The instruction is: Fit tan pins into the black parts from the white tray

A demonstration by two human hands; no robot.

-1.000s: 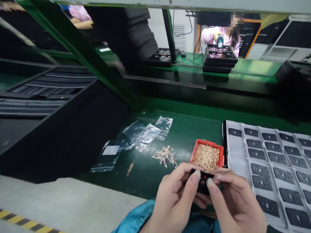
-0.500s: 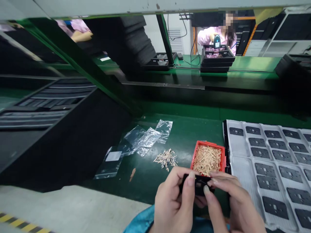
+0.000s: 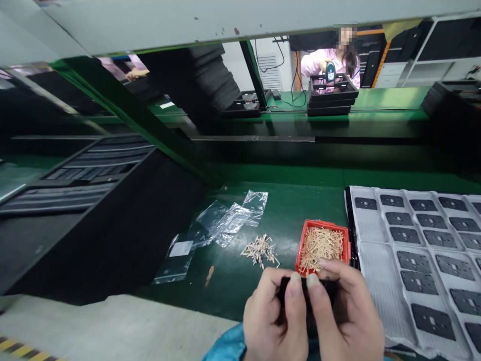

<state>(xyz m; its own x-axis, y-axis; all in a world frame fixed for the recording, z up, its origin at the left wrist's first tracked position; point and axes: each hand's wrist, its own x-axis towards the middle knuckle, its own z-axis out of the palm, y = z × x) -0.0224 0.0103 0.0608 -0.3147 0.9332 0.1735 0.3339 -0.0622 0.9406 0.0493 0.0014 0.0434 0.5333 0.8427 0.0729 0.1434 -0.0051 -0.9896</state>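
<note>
A small flat black plate [image 3: 308, 297] is pinched between both my hands near the bottom of the view, and my fingers hide much of it. My left hand [image 3: 276, 313] grips its left side, with the thumb lying along the face. On the other side my right hand [image 3: 343, 308] is closed round it, thumb pressed on the face beside the left thumb. Just beyond my fingers stands a red bin [image 3: 347, 245] full of small tan strips [image 3: 323, 243]. Left of the bin, a loose pile of similar strips [image 3: 261, 249] lies on the green table.
At right, a white ribbed tray [image 3: 379, 281] carries rows of black plates [image 3: 432, 321]. Clear plastic bags [image 3: 225, 223] and a brown scrap [image 3: 209, 276] lie at left. A black box wall [image 3: 150, 210] borders the table. Across the bench, a person [image 3: 330, 60] stands behind stacked black trays [image 3: 330, 108].
My right hand has shifted left, and its thumb now presses on the plate beside my left thumb. The plate has tilted, so its face shows less. The view has shifted slightly.
</note>
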